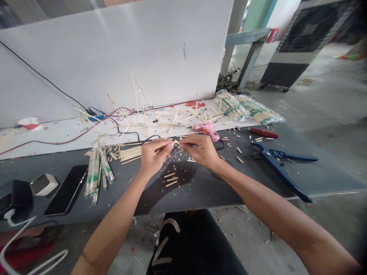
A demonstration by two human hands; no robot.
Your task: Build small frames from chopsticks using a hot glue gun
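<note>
My left hand (155, 156) and my right hand (201, 151) meet over the middle of the dark tabletop, fingers pinched. Between the fingertips is a small piece of pale wooden stick (175, 143), held from both sides; its far ends are hidden by my fingers. Just behind my right hand lies a pink glue gun (210, 131), nozzle pointing left. A bundle of loose wooden sticks (130, 153) rests left of my left hand. Closer to me, several short cut sticks (171, 179) lie in my shadow.
Stick frames (140, 101) stand along the white strip at the back. Wrapped stick packs (249, 109) sit back right. A blue-handled cutter (279, 168) and a red-handled tool (263, 133) lie right. On the left are more wrapped sticks (94, 173), a phone (66, 190) and cables.
</note>
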